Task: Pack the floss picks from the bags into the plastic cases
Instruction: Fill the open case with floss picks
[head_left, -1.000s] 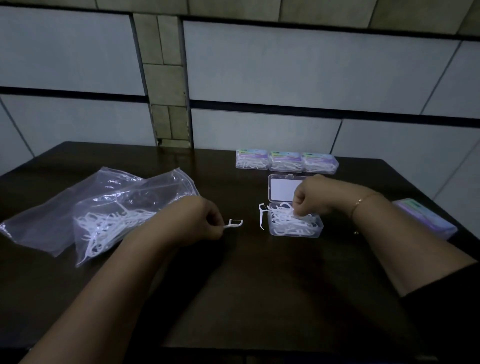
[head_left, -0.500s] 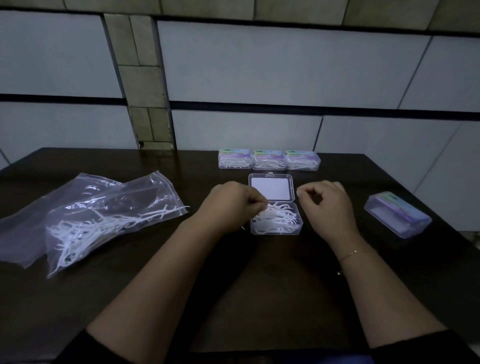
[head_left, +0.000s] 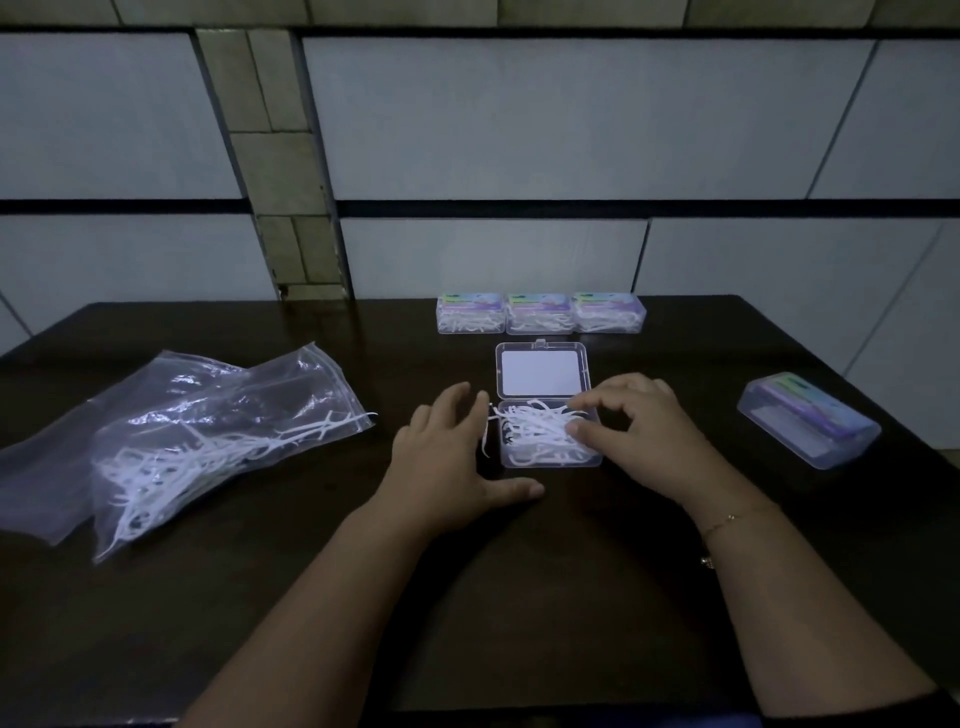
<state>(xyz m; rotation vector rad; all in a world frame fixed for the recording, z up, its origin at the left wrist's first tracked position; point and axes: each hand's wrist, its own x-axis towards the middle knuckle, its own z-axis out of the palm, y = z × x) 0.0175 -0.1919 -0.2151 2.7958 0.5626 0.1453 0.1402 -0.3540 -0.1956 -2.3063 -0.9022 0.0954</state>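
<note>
Right now the open case (head_left: 549, 436) sits at centre frame, heaped with floss picks (head_left: 535, 426), its lid (head_left: 541, 372) laid flat behind it toward the wall. One stray pick (head_left: 486, 432) hangs over the case's left edge, its long axis running toward the viewer, just beside the left hand (head_left: 451, 467), which lies spread flat on the table (head_left: 311, 597) holding nothing; that hand is the nearer one. The right hand (head_left: 644, 436) hovers over the heap, fingers loosely curled; whether it pinches a pick I cannot tell. At left lies the bag (head_left: 208, 441) holding more picks. Three filled cases (head_left: 540, 313) line the far edge below a tiled wall; another closed case (head_left: 808, 420) sits right.
</note>
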